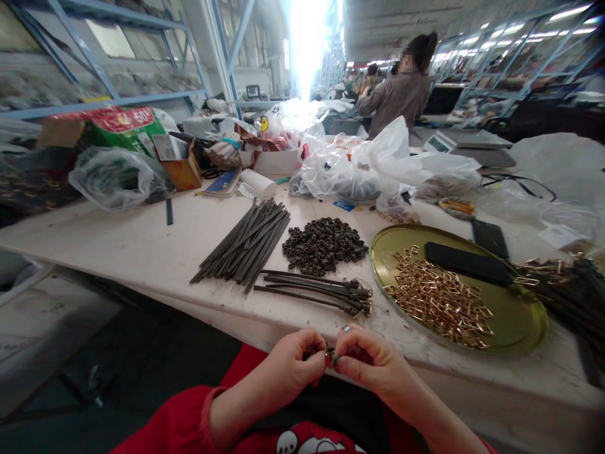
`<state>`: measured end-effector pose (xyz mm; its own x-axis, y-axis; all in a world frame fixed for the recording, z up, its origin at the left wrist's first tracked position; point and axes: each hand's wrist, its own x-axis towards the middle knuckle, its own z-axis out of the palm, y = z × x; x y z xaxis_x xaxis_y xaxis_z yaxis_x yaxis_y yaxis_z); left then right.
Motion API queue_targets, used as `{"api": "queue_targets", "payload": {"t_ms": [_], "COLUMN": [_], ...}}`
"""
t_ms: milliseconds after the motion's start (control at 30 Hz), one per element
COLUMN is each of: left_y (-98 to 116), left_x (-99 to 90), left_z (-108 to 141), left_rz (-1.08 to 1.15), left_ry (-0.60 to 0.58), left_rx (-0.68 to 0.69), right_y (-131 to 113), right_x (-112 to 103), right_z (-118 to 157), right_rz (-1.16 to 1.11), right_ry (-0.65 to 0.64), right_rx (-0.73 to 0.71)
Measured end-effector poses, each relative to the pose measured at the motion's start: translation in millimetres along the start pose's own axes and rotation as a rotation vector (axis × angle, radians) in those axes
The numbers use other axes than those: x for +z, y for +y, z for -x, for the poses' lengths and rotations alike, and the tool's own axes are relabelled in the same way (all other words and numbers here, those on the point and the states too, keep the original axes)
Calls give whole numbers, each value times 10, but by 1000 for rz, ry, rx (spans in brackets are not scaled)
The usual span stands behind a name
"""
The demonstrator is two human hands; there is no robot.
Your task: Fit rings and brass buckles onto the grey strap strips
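Close to my body, below the table's front edge, both hands meet at the fingertips. My left hand (302,357) is closed in a pinch on a small gold buckle (329,357). Facing it, my right hand (366,358) pinches a small dark piece at the buckle's other side, mostly covered by the fingers. On the table ahead lie several thin dark straps (302,289) with buckle ends pointing right. Behind them are a heap of small dark loops (326,244) and a pile of flat dark strips (243,244). Gold rectangular buckles (437,299) fill part of a round tray (524,325).
A black oblong object (467,263) lies in the tray, with a dark phone-like slab (490,239) behind it. More dark straps (571,287) lie at right. Plastic bags (340,167), boxes (182,167) and a scale (467,145) line the back. A person (401,94) stands beyond.
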<state>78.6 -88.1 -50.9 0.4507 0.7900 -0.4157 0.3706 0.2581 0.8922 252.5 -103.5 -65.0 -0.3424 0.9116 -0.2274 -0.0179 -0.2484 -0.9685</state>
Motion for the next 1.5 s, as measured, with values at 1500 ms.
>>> {"api": "queue_targets", "payload": {"t_ms": [1500], "left_y": [31], "left_x": [11], "left_z": [51], "left_rz": [-176], "left_ry": [14], "left_rx": [88], "right_y": [236], "right_x": [263], "right_z": [104], "right_rz": [991], "right_ry": [429], "right_rx": [-729]}}
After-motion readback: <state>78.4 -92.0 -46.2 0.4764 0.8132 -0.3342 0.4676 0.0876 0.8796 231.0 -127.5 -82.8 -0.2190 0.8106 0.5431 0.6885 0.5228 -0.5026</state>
